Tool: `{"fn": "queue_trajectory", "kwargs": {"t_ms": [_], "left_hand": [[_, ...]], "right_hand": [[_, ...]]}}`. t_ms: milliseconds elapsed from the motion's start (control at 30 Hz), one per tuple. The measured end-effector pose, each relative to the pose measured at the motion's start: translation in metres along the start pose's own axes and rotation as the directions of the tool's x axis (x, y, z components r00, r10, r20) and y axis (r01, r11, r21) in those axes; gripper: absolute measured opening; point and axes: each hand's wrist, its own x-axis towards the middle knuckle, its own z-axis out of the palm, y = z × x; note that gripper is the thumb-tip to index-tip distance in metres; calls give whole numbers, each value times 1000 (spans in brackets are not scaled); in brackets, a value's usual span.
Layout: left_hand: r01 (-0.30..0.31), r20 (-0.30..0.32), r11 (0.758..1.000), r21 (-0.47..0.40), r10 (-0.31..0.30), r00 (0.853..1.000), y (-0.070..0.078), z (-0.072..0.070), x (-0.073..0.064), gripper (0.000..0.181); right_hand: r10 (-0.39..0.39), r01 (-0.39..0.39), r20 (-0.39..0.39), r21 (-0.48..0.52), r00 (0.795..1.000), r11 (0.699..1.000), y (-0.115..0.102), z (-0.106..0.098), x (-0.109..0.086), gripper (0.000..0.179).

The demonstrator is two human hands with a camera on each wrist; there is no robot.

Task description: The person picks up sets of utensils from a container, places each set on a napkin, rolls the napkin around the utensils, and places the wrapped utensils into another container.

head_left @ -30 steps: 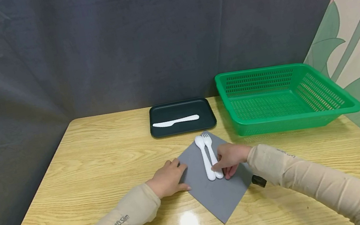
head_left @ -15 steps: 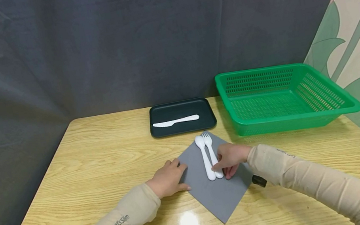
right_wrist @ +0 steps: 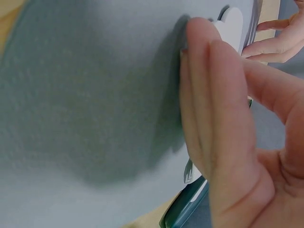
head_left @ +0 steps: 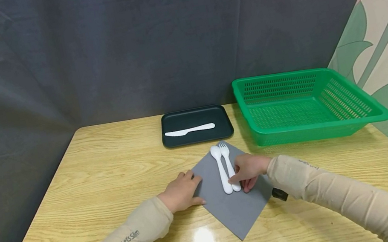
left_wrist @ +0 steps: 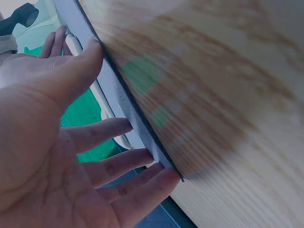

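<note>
A square grey napkin [head_left: 236, 219] lies on the table, turned with one corner toward me. On it a white spoon [head_left: 221, 168] and a white fork [head_left: 225, 155] lie side by side, handles toward me. My left hand [head_left: 181, 192] has its fingers spread, fingertips at the napkin's left corner; the left wrist view shows the fingertips along the napkin edge [left_wrist: 137, 109]. My right hand [head_left: 250, 166] holds the fork's handle, one digit over it reaching the spoon's handle and the other fingers [right_wrist: 228, 104] down along its right side. These fingers hide part of the handle.
Behind the napkin, a dark rectangular tray [head_left: 193, 116] carries a white knife [head_left: 195, 129]. At the back right stands a green slotted basket [head_left: 316, 129]. A dark curtain [head_left: 149, 46] hangs behind the wooden table [head_left: 110, 174]. A small black piece [head_left: 279, 194] shows beneath my right wrist.
</note>
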Motion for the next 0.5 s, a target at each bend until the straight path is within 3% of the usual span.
{"fn": "queue_trajectory", "kwargs": {"t_ms": [500], "left_hand": [[7, 5, 1000, -7, -7, 1000, 0, 0, 1, 63]], "right_hand": [[4, -4, 5, -2, 1000, 1000, 1, -1, -1, 30]]}}
